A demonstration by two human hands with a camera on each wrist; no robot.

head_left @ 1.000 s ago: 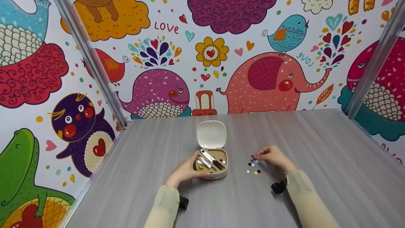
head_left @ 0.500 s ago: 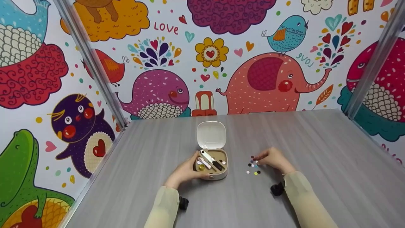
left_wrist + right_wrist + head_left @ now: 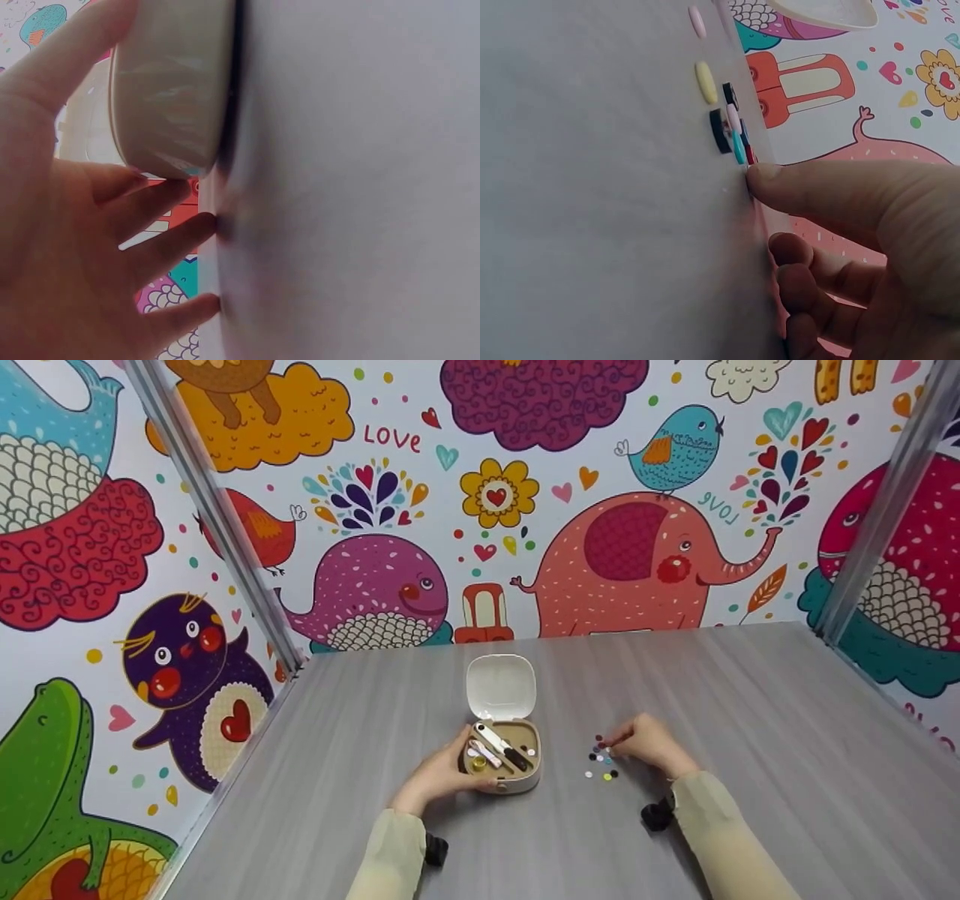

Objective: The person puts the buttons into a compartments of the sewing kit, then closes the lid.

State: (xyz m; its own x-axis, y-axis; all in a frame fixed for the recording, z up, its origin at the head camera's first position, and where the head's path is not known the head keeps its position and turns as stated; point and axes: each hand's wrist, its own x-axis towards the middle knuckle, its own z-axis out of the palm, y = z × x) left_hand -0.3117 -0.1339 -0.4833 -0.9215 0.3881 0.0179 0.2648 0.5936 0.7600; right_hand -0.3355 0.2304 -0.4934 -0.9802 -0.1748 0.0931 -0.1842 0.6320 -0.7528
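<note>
Cream-white box (image 3: 525, 784), glossy, round-cornered, with tan interior (image 3: 514, 733)

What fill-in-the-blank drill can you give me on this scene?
The box is gripped by the ____ hand.
The lid is ____, not shut.
In the head view, discs outside the box lie to its ____.
Inside, the white tool has its near end coloured ____.
Missing words: left; open; right; black.

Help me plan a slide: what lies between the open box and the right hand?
Head view: bare tabletop beside the open box, then small coloured discs clustered near the right hand.
</note>
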